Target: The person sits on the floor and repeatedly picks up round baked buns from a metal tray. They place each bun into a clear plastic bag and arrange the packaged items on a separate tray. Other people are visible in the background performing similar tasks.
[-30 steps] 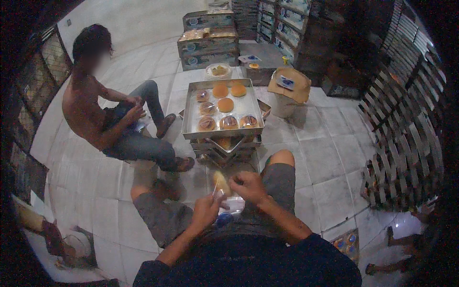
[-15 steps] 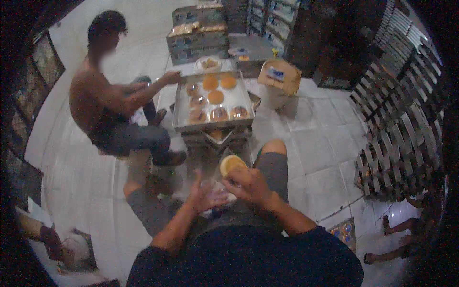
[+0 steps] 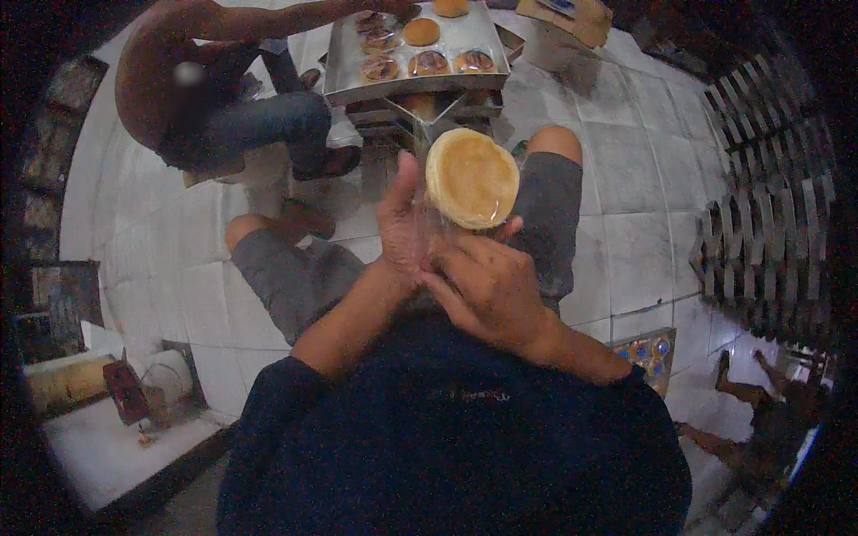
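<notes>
A round, flat, pale golden bun is held up in front of me, with clear plastic wrapping shining along its left side. My left hand is at the bun's lower left, thumb stretched upward; its other fingers are mostly hidden behind the bun and appear to support it. Just below the bun, my right hand has its fingers bent and pinched together near my left wrist. They appear to grip the loose end of the plastic, though the pinch itself is hard to make out.
Ahead, a metal tray with several wrapped buns rests on a stack. A co-worker sits at the left, an arm reaching over the tray. A cardboard box stands at the far right, dark slatted racks beyond my right knee.
My view has tipped downward. The bun appears larger and higher, and my hands have come together beneath it. The co-worker's arm now reaches farther over the tray.
</notes>
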The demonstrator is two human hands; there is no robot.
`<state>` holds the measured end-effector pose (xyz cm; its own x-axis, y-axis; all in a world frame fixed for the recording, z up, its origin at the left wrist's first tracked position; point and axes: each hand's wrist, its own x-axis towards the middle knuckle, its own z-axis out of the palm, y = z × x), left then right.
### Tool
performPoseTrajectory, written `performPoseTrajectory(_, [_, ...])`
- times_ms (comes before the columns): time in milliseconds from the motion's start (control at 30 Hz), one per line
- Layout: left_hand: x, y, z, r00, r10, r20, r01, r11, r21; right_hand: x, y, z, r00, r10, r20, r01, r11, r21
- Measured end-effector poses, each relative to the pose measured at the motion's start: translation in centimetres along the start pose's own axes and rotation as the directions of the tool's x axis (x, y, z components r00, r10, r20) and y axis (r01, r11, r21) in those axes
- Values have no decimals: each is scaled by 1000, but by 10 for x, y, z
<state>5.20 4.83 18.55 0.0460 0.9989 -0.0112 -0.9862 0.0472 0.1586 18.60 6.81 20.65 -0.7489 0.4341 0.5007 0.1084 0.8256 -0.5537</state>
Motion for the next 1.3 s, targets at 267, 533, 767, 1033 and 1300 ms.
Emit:
performPoseTrajectory(267, [20,-1,-28,955,126,-267,-123,992,29,7,1,-50,903,-125,411,-208,709,674])
performPoseTrajectory(533, [25,7,0,996,-9,85,5,999,44,14,10,-22,999,32,38,-32,999,-2])
performPoseTrajectory(767, [31,6,-27,997,9,-74,-9,1000,6,9,21,-10,924,137,356,-202,967,152])
performPoseTrajectory(1033, [23,33,-24,995,-81,58,89,983,-161,29,16,-84,887,443,-130,-378,859,347])
performPoseTrajectory(1300, [17,17,-16,995,-2,98,10,997,-80,9,3,-6,999,43,-30,-41,995,89])
